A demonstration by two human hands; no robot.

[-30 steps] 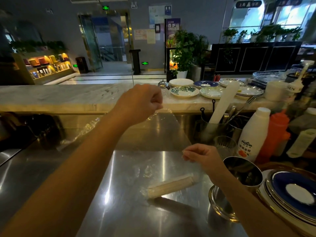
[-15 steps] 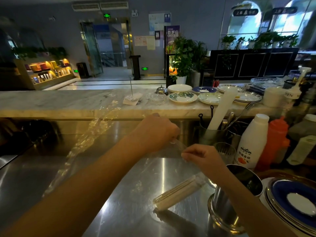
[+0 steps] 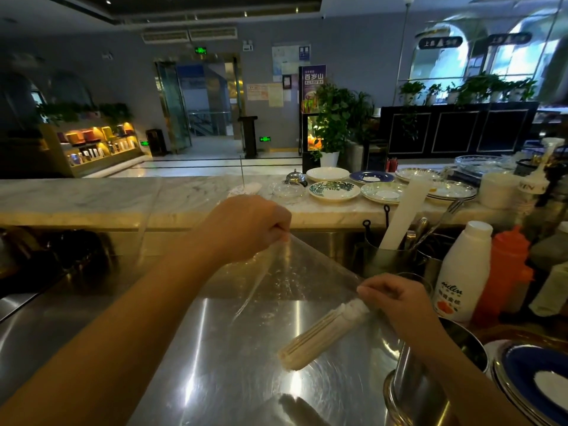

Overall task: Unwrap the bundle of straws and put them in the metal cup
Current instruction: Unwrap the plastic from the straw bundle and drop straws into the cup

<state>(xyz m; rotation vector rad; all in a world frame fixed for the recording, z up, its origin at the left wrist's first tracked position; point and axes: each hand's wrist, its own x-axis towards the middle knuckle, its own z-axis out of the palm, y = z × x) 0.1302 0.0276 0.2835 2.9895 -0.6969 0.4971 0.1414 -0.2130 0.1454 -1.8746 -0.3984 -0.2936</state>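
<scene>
The left hand (image 3: 249,229) is raised over the steel surface (image 3: 215,348), its grip clenched on one edge of a sheet of clear plastic wrap (image 3: 295,272), which stretches taut down to the right hand (image 3: 396,299). The right hand's grip pinches the upper, still-wrapped end of the bundle of straws (image 3: 322,336); the bundle hangs tilted, its lower end pointing down and left above the surface, with its reflection showing beneath. The metal cup (image 3: 430,392) stands just beside the bundle at lower right, partly behind the right forearm. A white bottle (image 3: 461,272) and an orange squeeze bottle (image 3: 507,272) stand behind the cup, with stacked blue-rimmed plates (image 3: 534,382) at the right edge.
</scene>
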